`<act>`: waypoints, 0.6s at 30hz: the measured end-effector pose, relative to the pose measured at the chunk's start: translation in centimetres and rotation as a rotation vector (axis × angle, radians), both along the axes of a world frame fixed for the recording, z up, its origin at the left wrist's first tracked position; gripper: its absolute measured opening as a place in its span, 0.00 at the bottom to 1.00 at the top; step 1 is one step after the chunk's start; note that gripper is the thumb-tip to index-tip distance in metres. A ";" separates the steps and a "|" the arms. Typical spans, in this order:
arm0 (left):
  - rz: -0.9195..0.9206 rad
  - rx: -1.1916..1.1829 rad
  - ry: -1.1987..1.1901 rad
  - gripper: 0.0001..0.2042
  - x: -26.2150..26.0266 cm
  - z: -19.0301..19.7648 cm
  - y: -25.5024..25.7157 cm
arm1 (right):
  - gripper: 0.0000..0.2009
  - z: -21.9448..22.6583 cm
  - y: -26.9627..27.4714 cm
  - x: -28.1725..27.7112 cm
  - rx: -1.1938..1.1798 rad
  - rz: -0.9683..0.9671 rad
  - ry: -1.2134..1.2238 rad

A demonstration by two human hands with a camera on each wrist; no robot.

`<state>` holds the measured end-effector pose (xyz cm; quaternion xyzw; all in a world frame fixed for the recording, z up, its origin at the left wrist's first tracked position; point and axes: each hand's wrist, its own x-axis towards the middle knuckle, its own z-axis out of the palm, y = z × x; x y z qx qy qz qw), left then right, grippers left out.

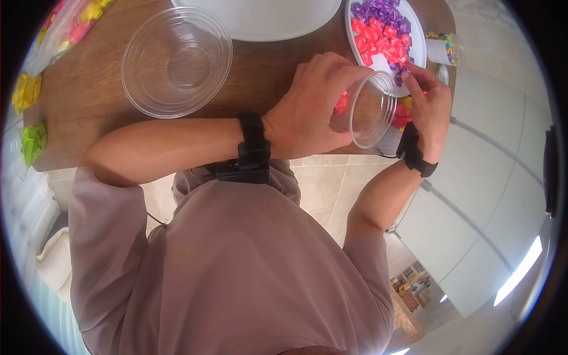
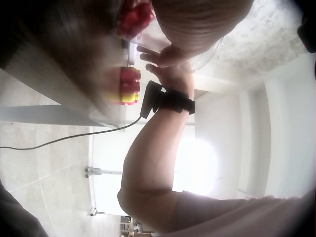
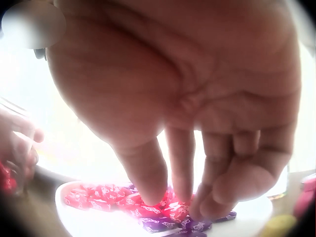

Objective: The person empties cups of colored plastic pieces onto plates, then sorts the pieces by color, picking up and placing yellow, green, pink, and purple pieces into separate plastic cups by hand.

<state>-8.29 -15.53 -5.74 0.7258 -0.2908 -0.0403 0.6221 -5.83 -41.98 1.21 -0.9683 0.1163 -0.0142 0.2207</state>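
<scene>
The left hand [image 1: 319,103] grips a clear plastic cup [image 1: 373,109], tilted with its mouth towards the right hand; red wrapped candies [image 1: 341,103] show inside. Over the near edge of a white oval plate [image 1: 419,44], the right hand [image 1: 431,106] reaches down with fingers bent and apart. Its fingertips are at the red candies [image 3: 103,195] and purple candies [image 3: 158,224] in the right wrist view; none is plainly held. The plate bears a red pile [image 1: 378,38] beside a purple pile [image 1: 387,10]. In the left wrist view, the left hand [image 2: 202,22] hides much of the cup.
A clear round bowl [image 1: 177,62] stands left on the wooden table [image 1: 254,68], near a large white dish [image 1: 266,18]. Yellow [image 1: 26,93] and green packets [image 1: 34,139] lie at the left edge. A jar of coloured pieces [image 1: 452,49] stands right; red and yellow items [image 2: 130,85] sit near the cup.
</scene>
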 end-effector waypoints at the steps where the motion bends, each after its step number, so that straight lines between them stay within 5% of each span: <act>1: -0.003 0.000 0.004 0.42 0.0 0.0 0.0 | 0.17 0.0 -0.1 -0.1 0.000 -0.001 0.000; 12: -0.007 -0.004 -0.004 0.41 0.1 0.2 0.0 | 0.14 1.8 5.0 -2.5 0.228 -0.159 -0.035; 18: -0.011 -0.013 -0.001 0.40 0.1 0.1 -0.1 | 0.10 0.2 6.4 -5.0 0.350 -0.091 -0.147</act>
